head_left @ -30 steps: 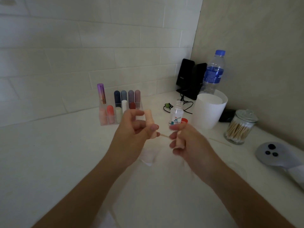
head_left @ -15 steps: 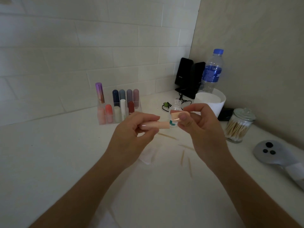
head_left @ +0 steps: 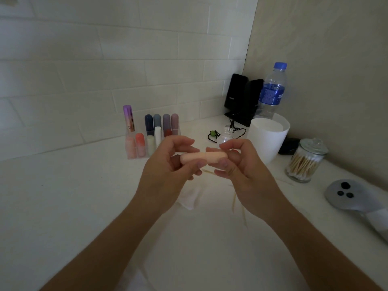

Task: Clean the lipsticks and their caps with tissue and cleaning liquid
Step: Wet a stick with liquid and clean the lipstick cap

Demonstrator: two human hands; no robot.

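- holding a peach lipstick tube [head_left: 202, 157] level between both hands, above the white counter [head_left: 63, 196] and in front of the organiser; smooth matte capsule shape with rounded ends, seam between cap and body not discernible.
- left hand [head_left: 165, 166]: thumb and curled fingers pinch the tube's left end.
- right hand [head_left: 241, 171]: fingers curled round the tube's right end, forefinger arched over the top.
- clear acrylic organiser [head_left: 137, 156] stands against the tiled wall, behind and left of the hands. its compartments hold upright rounded lipsticks: navy, grey-blue, mauve and dusty pink in the back row; peach, coral, cream, white and dark red in front.
- tall purple ombre tube [head_left: 128, 117], glossy, upright at the organiser's back left corner.
- small clear plastic bottle [head_left: 226, 134] with a threaded, uncapped neck, just behind the right hand; the lower part is hidden.
- crumpled white tissue [head_left: 189, 199] on the counter below the hands.
- thin wooden sticks [head_left: 233, 203] lie loose on the counter beneath the right wrist.
- white cylindrical tub [head_left: 269, 141] to the right; blue-capped water bottle [head_left: 273, 91] behind it.
- lidded glass jar [head_left: 304, 162], packed with cotton swabs, near the right wall.
- pair of black speakers [head_left: 241, 97] in the corner, cable trailing forward.
- grey rounded device [head_left: 344, 194] with three black dots at the far right edge.
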